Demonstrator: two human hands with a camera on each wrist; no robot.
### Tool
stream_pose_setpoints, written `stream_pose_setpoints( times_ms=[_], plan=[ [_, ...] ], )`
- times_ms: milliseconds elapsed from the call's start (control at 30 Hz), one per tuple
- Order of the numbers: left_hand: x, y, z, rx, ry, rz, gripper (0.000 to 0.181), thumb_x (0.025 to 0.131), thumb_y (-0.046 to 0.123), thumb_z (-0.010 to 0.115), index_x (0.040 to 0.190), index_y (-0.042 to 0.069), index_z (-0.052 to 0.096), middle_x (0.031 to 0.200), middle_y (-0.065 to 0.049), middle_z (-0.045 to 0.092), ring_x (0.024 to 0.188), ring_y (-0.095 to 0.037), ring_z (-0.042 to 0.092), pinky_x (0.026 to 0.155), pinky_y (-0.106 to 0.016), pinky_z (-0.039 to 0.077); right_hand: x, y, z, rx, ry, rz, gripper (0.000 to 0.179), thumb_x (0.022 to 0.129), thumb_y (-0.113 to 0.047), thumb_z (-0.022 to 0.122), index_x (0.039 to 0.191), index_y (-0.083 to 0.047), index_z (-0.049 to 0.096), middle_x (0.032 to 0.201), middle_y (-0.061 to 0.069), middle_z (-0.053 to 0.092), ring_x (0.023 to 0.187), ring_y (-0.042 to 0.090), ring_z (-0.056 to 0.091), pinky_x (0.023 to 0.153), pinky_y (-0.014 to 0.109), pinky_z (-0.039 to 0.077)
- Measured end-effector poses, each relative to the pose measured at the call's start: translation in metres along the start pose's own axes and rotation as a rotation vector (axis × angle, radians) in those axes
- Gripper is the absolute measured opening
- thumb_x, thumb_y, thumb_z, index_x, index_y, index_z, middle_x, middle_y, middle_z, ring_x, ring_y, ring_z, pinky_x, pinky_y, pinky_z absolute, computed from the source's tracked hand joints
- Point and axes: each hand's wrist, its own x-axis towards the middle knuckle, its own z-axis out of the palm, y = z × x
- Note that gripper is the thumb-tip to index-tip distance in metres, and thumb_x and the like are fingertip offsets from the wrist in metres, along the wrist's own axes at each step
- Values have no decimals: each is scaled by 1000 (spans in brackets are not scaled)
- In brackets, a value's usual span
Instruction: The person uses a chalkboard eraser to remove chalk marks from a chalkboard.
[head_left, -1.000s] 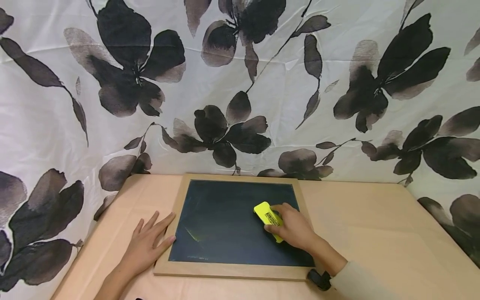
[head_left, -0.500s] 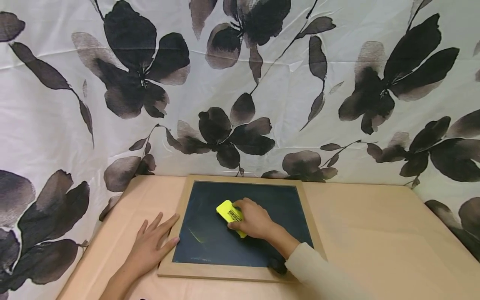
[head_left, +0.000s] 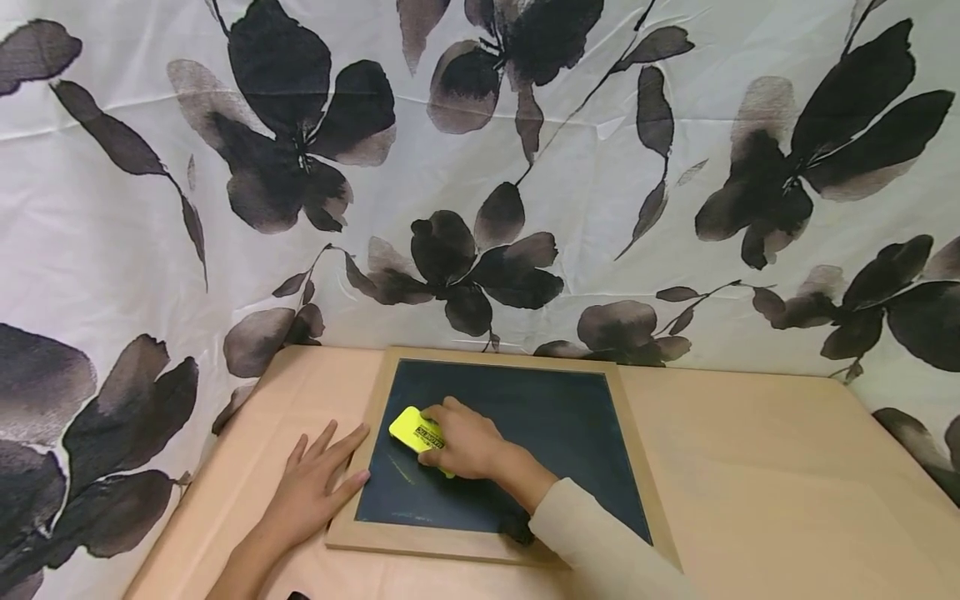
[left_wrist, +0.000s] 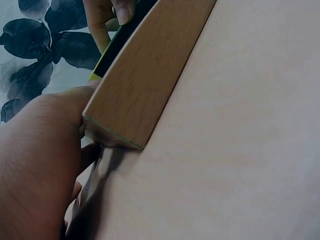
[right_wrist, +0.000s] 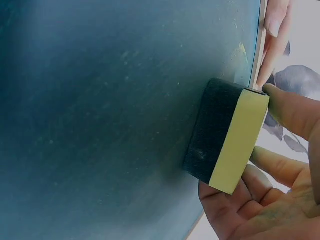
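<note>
A yellow chalkboard eraser (head_left: 415, 427) with a dark felt side lies against the left part of a wood-framed chalkboard (head_left: 540, 433). My right hand (head_left: 468, 442) grips it between thumb and fingers; the right wrist view shows the eraser (right_wrist: 227, 137) with its felt on the board. My left hand (head_left: 311, 483) rests at the left side of the frame (head_left: 348, 517), fingers spread and fairly straight, fingertips touching the wood. Yellow chalk marks (head_left: 401, 469) show below the eraser, and faint ones sit near the bottom left corner of the board.
The board lies on a pale, tan-covered table (head_left: 750, 467). Behind and beside the table hangs a white cloth (head_left: 592, 192) with dark flowers. A small black object (head_left: 297, 596) peeks in at the bottom edge, and a dark wrist device (head_left: 517, 529) sits under my right wrist.
My right hand has swept the eraser leftward across the board, from its right side to near the left frame. The left hand keeps its place on the frame. The head view has shifted slightly.
</note>
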Motion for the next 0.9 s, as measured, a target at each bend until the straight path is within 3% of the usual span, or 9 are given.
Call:
stream_pose_setpoints(
  times_ms=[600,900],
  plan=[
    [-2,-2,-4,-12,-25,-3,53,96,37,56,146,21,44,143,-5,48,138,-40,27,107,-63,8,-23,-24,1,0,-129,-173,58,83,-33,76,135,-18,55,90,-8,44,72,5,44,55,18,38],
    [-3,-2,-4,-18,-15,9,53,96,34,58,145,19,45,142,-6,48,137,-41,28,106,-65,9,-30,-29,0,-62,-191,-205,59,83,-32,76,136,-21,55,90,-9,45,73,5,43,57,18,39]
  ],
)
